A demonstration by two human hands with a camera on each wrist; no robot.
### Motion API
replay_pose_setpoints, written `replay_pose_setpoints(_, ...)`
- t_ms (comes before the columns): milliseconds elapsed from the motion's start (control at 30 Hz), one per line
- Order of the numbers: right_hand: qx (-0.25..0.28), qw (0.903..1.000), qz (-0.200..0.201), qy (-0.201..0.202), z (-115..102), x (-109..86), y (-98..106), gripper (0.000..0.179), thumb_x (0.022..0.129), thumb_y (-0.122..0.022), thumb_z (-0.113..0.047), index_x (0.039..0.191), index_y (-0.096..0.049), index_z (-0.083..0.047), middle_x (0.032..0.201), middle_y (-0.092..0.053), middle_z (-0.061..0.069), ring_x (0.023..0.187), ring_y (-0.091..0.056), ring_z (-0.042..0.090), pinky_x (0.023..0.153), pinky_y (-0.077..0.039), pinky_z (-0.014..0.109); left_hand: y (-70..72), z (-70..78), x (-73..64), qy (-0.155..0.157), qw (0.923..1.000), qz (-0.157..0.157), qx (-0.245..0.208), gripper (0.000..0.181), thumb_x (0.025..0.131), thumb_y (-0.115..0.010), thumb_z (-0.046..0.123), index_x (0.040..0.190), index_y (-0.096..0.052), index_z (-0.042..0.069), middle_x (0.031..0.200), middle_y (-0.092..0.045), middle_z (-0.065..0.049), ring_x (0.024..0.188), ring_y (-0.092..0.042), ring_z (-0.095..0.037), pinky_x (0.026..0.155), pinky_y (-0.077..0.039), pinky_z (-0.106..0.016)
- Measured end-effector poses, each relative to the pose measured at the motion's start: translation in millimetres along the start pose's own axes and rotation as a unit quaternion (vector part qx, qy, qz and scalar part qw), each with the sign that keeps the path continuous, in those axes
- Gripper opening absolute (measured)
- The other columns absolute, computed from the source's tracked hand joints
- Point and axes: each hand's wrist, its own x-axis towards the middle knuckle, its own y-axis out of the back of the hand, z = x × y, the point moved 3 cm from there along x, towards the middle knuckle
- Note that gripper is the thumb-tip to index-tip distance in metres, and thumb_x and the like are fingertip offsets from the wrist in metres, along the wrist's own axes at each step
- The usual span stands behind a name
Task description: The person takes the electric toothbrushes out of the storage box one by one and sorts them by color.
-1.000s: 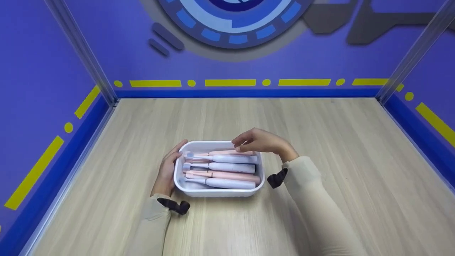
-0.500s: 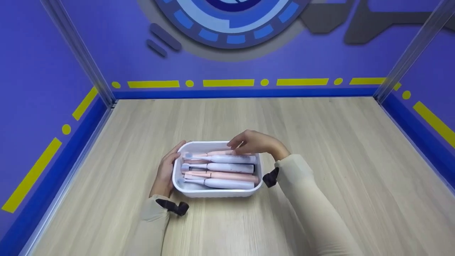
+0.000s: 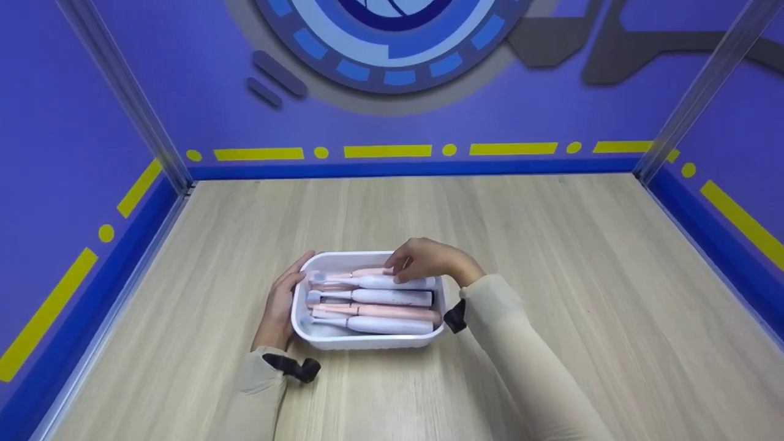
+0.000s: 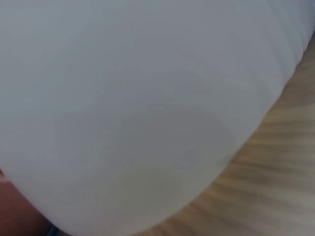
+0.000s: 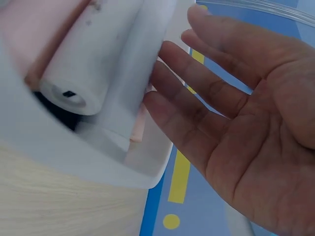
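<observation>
A white plastic bin (image 3: 367,344) holds several electric toothbrushes lying side by side, among them a white toothbrush (image 3: 392,325), a pink toothbrush (image 3: 395,312) and another white toothbrush (image 3: 392,297). My left hand (image 3: 278,309) holds the bin's left end, its thumb at the rim and fingers along the outer wall. My right hand (image 3: 429,260) reaches over the far right rim, thumb and fingertips at the rearmost white toothbrush (image 3: 373,281). In the right wrist view its fingers (image 5: 187,105) are extended and loosely bent beside that handle. The bin wall (image 4: 138,108) fills most of the left wrist view.
The bin stands on a light wood-grain table (image 3: 539,245). A blue-purple back wall (image 3: 184,116) with yellow marks and similar side walls enclose the table, with metal posts at the corners. Each sleeve cuff carries a black wrist camera (image 3: 306,370).
My right hand has moved left and down into the bin, closer to the rearmost white toothbrush. My left hand keeps its place on the bin. The head view has shifted slightly.
</observation>
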Motion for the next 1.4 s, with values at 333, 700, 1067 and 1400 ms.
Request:
replay_pose_setpoints(333, -0.028, 0.9992, -0.013, -0.025, -2.0, 2.4, -15.2, 0.031, 0.081, -0.072, -0.007, 0.113, -0.071, -0.007, 0.104, -0.071, 0.01, 0.097, -0.064, 0.02, 0.087, -0.054, 0.033, 2.0, -8.2, -5.3, 0.008, 0.9999, 0.002, 0.011, 0.052, 0.097, -0.028, 0.006, 0.149, -0.033, 0.005, 0.159, -0.025, -0.005, 0.148, -0.018, -0.018, 0.122, -0.012, -0.033)
replay_pose_setpoints(700, -0.035, 0.9978, -0.028, -0.048, -0.4, 3.9, -9.2, 0.03, 0.08, -0.073, -0.006, 0.11, -0.07, -0.008, 0.102, -0.069, 0.007, 0.094, -0.06, 0.015, 0.087, -0.051, 0.032, -2.5, -1.0, -0.9, 0.01, 0.9999, -0.002, 0.001, 0.051, 0.098, -0.028, 0.006, 0.149, -0.033, 0.005, 0.159, -0.025, -0.003, 0.148, -0.018, -0.015, 0.122, -0.012, -0.03)
replay_pose_setpoints(1067, -0.021, 0.9987, -0.016, -0.044, 2.6, 4.2, -12.7, 0.028, 0.079, -0.073, -0.004, 0.107, -0.068, -0.005, 0.1, -0.067, 0.008, 0.092, -0.059, 0.017, 0.087, -0.051, 0.033, 0.3, 1.3, -2.1, 0.016, 0.9998, 0.006, -0.006, 0.052, 0.097, -0.028, 0.005, 0.149, -0.033, 0.006, 0.159, -0.026, -0.001, 0.148, -0.018, -0.014, 0.122, -0.013, -0.028)
replay_pose_setpoints(1400, -0.01, 0.9991, -0.013, -0.039, 5.3, 4.7, -13.9, 0.027, 0.078, -0.075, -0.006, 0.104, -0.069, -0.006, 0.094, -0.065, 0.005, 0.086, -0.056, 0.014, 0.081, -0.049, 0.028, -0.3, 1.3, -2.7, 0.019, 0.9997, -0.004, -0.016, 0.052, 0.098, -0.028, 0.005, 0.15, -0.032, 0.006, 0.16, -0.024, -0.002, 0.148, -0.017, -0.014, 0.122, -0.012, -0.029)
